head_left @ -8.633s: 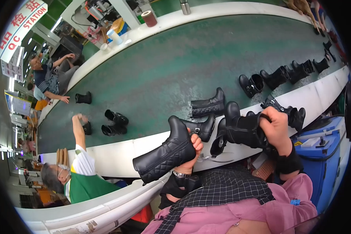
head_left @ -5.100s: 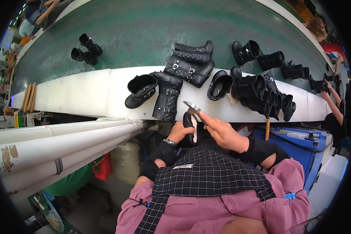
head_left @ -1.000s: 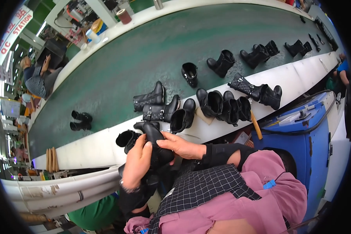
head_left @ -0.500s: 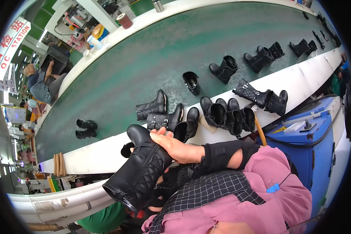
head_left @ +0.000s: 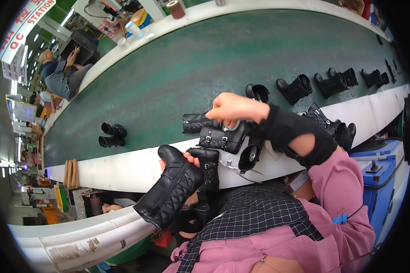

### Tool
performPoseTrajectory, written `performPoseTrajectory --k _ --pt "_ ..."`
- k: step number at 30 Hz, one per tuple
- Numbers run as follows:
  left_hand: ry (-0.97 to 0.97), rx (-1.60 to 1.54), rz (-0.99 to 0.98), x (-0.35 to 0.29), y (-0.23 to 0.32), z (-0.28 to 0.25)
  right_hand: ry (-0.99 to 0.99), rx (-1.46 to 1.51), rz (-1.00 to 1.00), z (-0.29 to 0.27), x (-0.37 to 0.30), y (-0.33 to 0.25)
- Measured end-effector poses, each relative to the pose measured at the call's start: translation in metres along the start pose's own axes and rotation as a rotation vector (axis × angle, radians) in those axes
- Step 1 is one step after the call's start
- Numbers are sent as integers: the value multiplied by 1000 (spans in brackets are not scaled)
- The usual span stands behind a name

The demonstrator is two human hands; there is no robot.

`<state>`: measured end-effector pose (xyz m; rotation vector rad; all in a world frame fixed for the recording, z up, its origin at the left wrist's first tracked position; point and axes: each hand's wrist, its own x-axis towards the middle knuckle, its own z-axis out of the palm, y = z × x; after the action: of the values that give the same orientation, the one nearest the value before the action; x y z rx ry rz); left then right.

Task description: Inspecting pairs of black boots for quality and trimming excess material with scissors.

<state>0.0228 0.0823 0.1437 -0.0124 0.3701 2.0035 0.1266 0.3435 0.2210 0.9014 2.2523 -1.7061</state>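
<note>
A black ankle boot (head_left: 171, 193) with a quilted shaft and a side zipper is held up at the near edge of the bench, toe upward and shaft opening toward the lower left. My left hand (head_left: 191, 159) grips it from behind, its fingertips showing on both sides of the boot. My right hand (head_left: 237, 109) is raised over the boots on the bench, its fingers curled closed; what they hold, if anything, I cannot make out. Beneath that hand lies a buckled black boot (head_left: 223, 139). Another buckled boot (head_left: 209, 168) is just right of the held one.
A green conveyor belt (head_left: 168, 68) runs behind the white ledge (head_left: 109, 175). Several black boots (head_left: 296, 88) stand along it to the right, and a pair (head_left: 112, 134) lies at the left. Pale strands (head_left: 241, 170) lie on the ledge. A blue machine (head_left: 385, 168) stands at right.
My right hand has let go of the boot and moved up and to the right, over the other boots. The left hand still holds the boot. The view has shifted.
</note>
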Motion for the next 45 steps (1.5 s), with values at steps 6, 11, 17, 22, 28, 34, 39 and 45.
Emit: performPoseTrajectory --k 6,11,17,22,28,34,39,45 --pt "107 55 66 13 35 -29 302 -400 -189 -49 75 28" --pt "106 -124 36 13 39 -50 395 -455 106 -121 55 74" --pt "130 -144 -44 25 40 -49 282 -217 382 -103 45 107" --pt "120 -44 -54 27 41 -44 284 -258 394 -107 -5 106" --pt "139 -36 -166 36 30 -36 -31 -609 463 -77 -85 108" --pt "-24 -31 -329 60 -3 -26 47 -461 527 -35 -87 133" --pt "-137 -30 -329 55 -30 -10 295 -117 293 -68 -131 106" --pt "-204 210 -193 60 -52 24 505 -353 -403 -44 -188 22"
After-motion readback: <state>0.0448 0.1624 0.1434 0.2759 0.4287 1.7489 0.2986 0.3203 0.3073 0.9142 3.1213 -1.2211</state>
